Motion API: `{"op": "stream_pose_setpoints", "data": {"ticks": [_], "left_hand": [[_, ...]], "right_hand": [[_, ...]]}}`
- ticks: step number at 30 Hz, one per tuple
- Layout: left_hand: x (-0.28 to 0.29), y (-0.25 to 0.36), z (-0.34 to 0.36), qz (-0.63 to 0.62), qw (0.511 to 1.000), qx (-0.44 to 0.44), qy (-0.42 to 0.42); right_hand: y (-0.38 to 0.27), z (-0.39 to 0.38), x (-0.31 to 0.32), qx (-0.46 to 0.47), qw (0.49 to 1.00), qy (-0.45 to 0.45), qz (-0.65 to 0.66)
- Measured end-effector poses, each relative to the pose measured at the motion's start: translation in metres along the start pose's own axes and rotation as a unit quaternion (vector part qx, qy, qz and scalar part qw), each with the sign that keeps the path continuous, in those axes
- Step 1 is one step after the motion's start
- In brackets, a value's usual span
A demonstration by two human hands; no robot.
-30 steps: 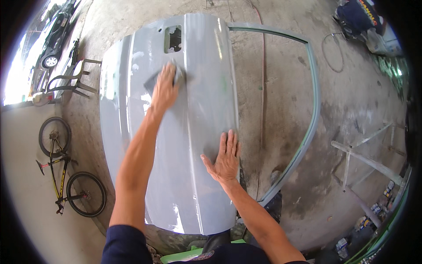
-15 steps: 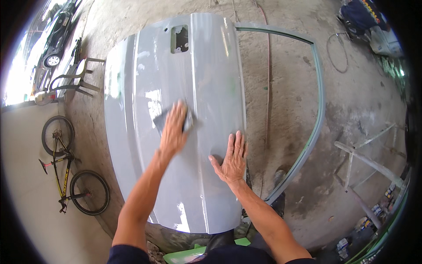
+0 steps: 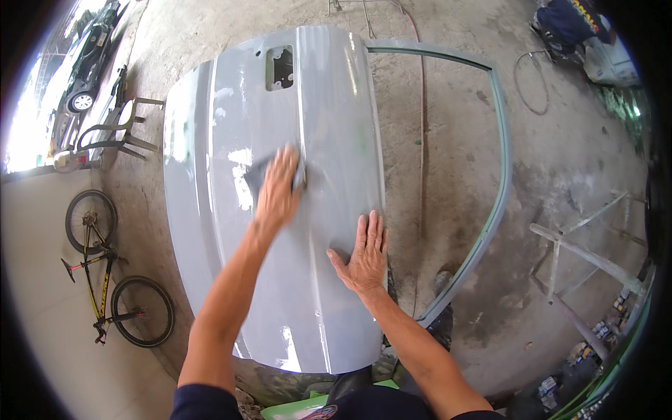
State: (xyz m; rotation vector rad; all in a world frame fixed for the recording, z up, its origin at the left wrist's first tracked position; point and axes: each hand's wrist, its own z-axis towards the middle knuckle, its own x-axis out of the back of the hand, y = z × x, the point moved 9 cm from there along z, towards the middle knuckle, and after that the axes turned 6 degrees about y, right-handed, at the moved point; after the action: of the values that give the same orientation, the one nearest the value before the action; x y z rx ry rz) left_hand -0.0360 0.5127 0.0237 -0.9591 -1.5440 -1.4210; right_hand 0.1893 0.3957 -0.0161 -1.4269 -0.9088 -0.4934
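Observation:
A grey-primed car door (image 3: pixel 262 280) lies flat in front of me, its window frame (image 3: pixel 505 161) reaching out to the right. My left hand (image 3: pixel 278 189) presses a dark grey sheet of sandpaper (image 3: pixel 259 180) onto the middle of the panel, beside a raised crease. Its fingers lie close together over the sheet, which sticks out on the left. My right hand (image 3: pixel 362 259) rests with outstretched fingers on the door near its right edge and holds nothing. Toward the far end, a rectangular handle cutout (image 3: pixel 280 68) goes through the panel. Glossy white patches show on the grey surface.
A bicycle (image 3: pixel 108 269) leans at the left wall, with a chair (image 3: pixel 122 129) beyond it. A hose (image 3: pixel 423 126) crosses the concrete floor under the window frame. On the right stands a metal frame stand (image 3: pixel 588 255). A person (image 3: pixel 570 28) in dark clothing is at the far right.
My left hand has slid the sandpaper a short way farther from me along the door. The right hand stays in place on the panel. The view has shifted slightly.

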Motion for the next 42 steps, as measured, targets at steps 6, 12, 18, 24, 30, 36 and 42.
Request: {"op": "stream_pose_setpoints", "data": {"ticks": [6, 12, 18, 24, 30, 36, 42], "left_hand": [[0.004, -0.025, 0.098, 0.039, 0.997, -0.065, 0.033], [-0.002, -0.023, 0.097, 0.026, 0.99, -0.084, 0.106], [-0.007, -0.021, 0.072, 0.077, 0.993, -0.076, 0.045], [-0.006, -0.019, 0.152, 0.077, 0.988, -0.098, 0.094], [-0.014, 0.02, -0.07, 0.033, 0.998, -0.042, -0.043], [-0.013, 0.003, 0.044, 0.044, 0.991, -0.094, 0.084], [-0.016, -0.023, 0.153, 0.131, 0.959, -0.164, 0.192]], "right_hand": [[0.005, 0.001, -0.004, -0.003, 1.0, 0.001, -0.001], [0.004, 0.0, -0.003, 0.004, 1.0, 0.015, -0.011], [0.003, 0.003, -0.005, 0.002, 1.0, 0.006, -0.009], [0.006, -0.005, -0.008, 0.011, 0.999, 0.031, 0.004], [-0.002, 0.003, 0.005, 0.004, 1.0, 0.022, -0.008], [0.003, 0.003, -0.004, -0.012, 1.0, 0.0, -0.005], [0.006, -0.004, -0.01, 0.008, 1.0, 0.017, -0.011]]}}
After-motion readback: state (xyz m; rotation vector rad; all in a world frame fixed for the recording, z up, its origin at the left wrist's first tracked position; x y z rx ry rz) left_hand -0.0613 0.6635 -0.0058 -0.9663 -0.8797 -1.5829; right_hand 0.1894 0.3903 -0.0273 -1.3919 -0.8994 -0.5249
